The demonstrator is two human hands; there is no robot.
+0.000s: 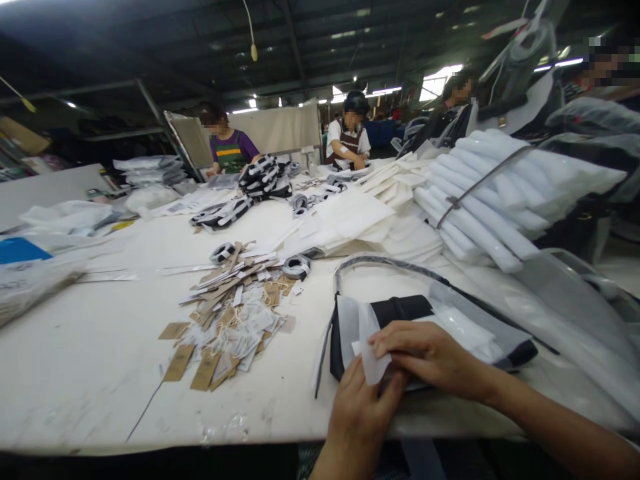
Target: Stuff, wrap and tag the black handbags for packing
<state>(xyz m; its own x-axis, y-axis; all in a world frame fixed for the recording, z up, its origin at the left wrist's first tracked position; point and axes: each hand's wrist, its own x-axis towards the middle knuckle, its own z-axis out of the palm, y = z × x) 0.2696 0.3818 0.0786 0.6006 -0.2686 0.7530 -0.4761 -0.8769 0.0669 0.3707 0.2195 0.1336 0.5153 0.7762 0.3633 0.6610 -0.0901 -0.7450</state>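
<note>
A dark bag [400,310] with a long strap lies at the table's near edge, partly wrapped in white tissue paper [370,353]. My left hand [363,407] pinches the lower edge of the tissue paper against the bag. My right hand [430,353] lies over the bag with its fingers curled onto the same sheet. A clear plastic sleeve [475,327] covers the bag's right part.
A heap of brown and white hang tags [235,313] lies left of the bag. Tape rolls [297,267], stacked white folded bags [495,193] and white sheets [350,220] fill the table's [90,360] middle and right. Three people work at the far end.
</note>
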